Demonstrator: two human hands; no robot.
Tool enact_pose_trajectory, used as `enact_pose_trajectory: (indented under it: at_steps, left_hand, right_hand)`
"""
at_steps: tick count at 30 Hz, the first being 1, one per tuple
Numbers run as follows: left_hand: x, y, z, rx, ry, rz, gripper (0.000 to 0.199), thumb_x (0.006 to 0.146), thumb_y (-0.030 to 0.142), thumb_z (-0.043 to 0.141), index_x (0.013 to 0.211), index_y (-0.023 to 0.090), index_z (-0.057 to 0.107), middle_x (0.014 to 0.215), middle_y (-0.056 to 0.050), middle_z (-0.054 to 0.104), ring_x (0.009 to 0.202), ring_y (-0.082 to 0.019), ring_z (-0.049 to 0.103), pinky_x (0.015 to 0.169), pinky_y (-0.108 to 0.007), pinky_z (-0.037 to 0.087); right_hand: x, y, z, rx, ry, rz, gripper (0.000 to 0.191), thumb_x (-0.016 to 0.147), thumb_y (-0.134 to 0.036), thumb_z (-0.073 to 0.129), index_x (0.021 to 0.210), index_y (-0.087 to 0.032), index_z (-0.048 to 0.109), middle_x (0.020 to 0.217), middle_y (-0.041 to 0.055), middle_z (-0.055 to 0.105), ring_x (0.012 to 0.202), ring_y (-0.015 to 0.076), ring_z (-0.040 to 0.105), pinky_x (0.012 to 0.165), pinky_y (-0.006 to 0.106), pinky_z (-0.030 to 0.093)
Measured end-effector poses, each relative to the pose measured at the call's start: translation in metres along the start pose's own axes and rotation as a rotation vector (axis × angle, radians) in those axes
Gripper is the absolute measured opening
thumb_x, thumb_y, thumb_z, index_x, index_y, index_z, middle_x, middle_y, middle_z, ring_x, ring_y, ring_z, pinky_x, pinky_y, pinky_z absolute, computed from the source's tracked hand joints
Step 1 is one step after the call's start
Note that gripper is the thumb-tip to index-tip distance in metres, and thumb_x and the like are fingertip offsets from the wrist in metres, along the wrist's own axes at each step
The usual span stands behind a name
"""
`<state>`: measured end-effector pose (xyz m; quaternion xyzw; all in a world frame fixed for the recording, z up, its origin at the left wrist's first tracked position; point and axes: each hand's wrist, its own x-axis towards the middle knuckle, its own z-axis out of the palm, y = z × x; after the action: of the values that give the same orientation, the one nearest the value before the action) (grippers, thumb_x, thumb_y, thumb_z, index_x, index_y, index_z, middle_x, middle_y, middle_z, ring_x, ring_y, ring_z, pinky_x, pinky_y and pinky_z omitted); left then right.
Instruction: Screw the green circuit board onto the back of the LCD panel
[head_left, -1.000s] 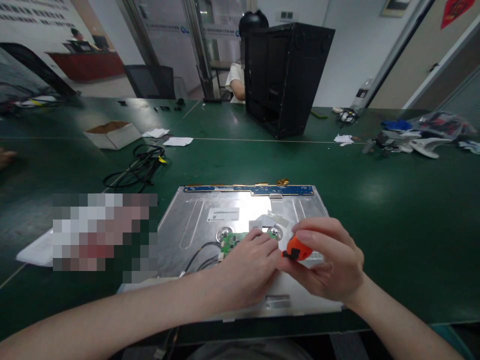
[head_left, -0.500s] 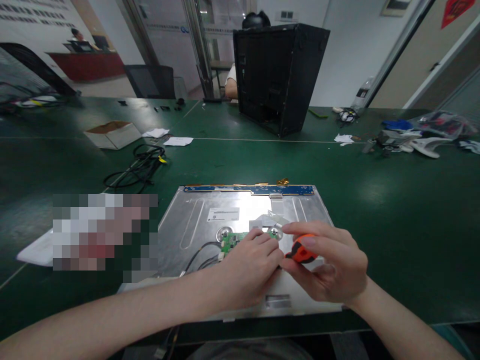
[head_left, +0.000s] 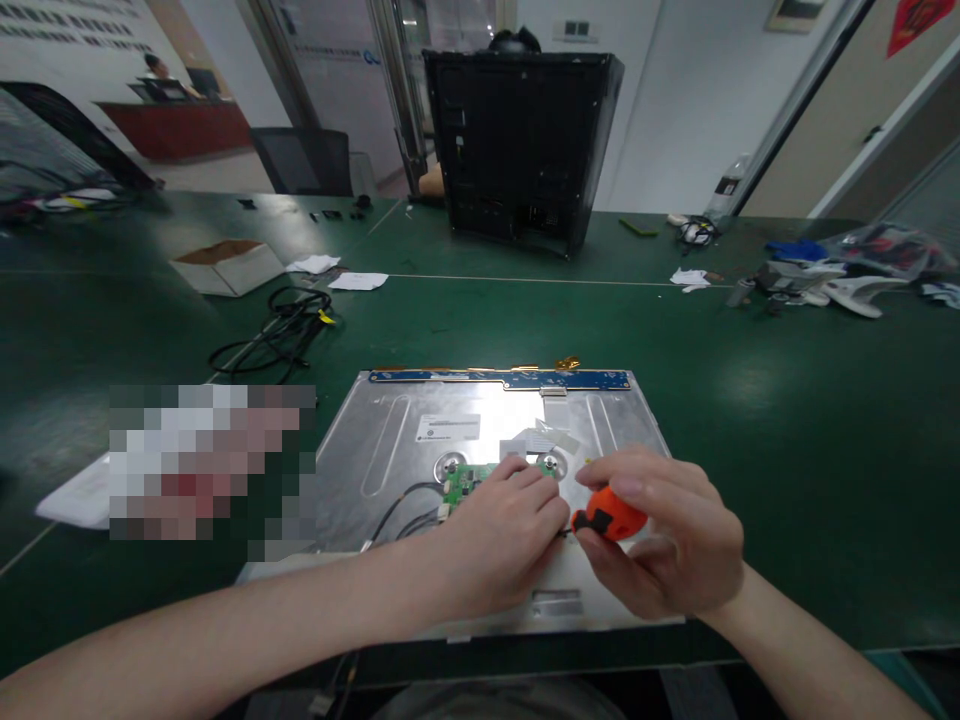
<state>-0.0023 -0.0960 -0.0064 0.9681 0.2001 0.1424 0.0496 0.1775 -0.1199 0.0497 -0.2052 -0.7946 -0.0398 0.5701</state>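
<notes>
My right hand [head_left: 667, 530] is closed round the orange and black handle of a screwdriver [head_left: 616, 515]. A short dark stretch of its shaft points left, towards my left hand [head_left: 517, 515]. My left hand is curled over the green circuit board [head_left: 466, 482]; its fingertips are hidden, and so is whatever they grip. The board lies on the back of a silver display panel [head_left: 390, 470], which has a blue circuit strip [head_left: 495, 380] along its far edge. Dark cables [head_left: 397, 505] run from the board's left side. The screwdriver's tip is out of sight.
On the green table [head_left: 750, 470], a black cable coil [head_left: 281, 330] and a white open box [head_left: 229, 268] lie at left. A large black monitor casing [head_left: 517, 140] stands at the back, with part of a person's arm beside it. Assorted items [head_left: 817, 280] lie at far right.
The screwdriver handle has turned in my right hand, which has shifted slightly right. My left hand stays put. At the back, the black casing has swung round and moved left.
</notes>
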Motion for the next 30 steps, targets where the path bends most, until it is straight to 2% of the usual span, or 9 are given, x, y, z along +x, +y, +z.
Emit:
enact_pose_trajectory:
  at_steps: [5,12,18,24,30]
  left_hand:
    - [0.0011,0.0015,-0.0021,-0.026,-0.041,-0.019,0.012,0.083,0.019,0.058,0.095,0.017,0.061,0.098,-0.008,0.066,0.093,-0.025,0.059,0.091,-0.043,0.040]
    - [0.0012,0.0033,-0.0027,-0.026,-0.041,-0.036,0.014,0.081,0.018,0.059,0.094,0.018,0.060,0.097,-0.008,0.065,0.093,-0.026,0.059,0.091,-0.044,0.040]
    - [0.0015,0.0030,-0.0029,-0.004,-0.049,-0.039,0.020,0.081,0.021,0.059,0.100,0.018,0.060,0.100,-0.008,0.066,0.093,-0.026,0.059,0.091,-0.044,0.041]
    - [0.0019,0.0017,-0.0042,-0.003,-0.062,-0.025,0.014,0.082,0.022,0.058,0.096,0.017,0.060,0.099,-0.009,0.065,0.092,-0.026,0.058,0.089,-0.044,0.041]
    - [0.0018,0.0020,-0.0050,-0.041,-0.083,-0.038,0.015,0.078,0.018,0.060,0.092,0.018,0.058,0.098,-0.008,0.065,0.094,-0.026,0.059,0.090,-0.043,0.040]
  right_hand:
    - [0.0009,0.0001,-0.0004,0.003,0.001,-0.004,0.040,0.078,-0.006,0.059,0.117,-0.010,0.052,0.079,0.0060,0.069,0.071,0.0148,0.068,0.059,0.025,0.060]
    - [0.0023,-0.0003,0.0010,-0.001,-0.004,-0.020,0.039,0.078,-0.006,0.059,0.116,-0.009,0.051,0.078,0.0061,0.068,0.071,0.0143,0.067,0.060,0.024,0.059]
    - [0.0004,0.0010,0.0026,0.018,-0.017,0.001,0.036,0.078,-0.008,0.058,0.113,-0.010,0.052,0.079,0.0061,0.067,0.070,0.0152,0.066,0.058,0.026,0.059]
    - [-0.0016,0.0015,0.0054,0.099,0.021,0.009,0.046,0.072,-0.006,0.055,0.118,-0.008,0.052,0.087,0.0095,0.066,0.076,0.0177,0.066,0.059,0.029,0.059]
    - [-0.0001,0.0006,0.0029,0.066,-0.017,0.033,0.045,0.074,-0.006,0.056,0.118,-0.011,0.050,0.077,0.0037,0.064,0.061,0.0142,0.061,0.050,0.025,0.053]
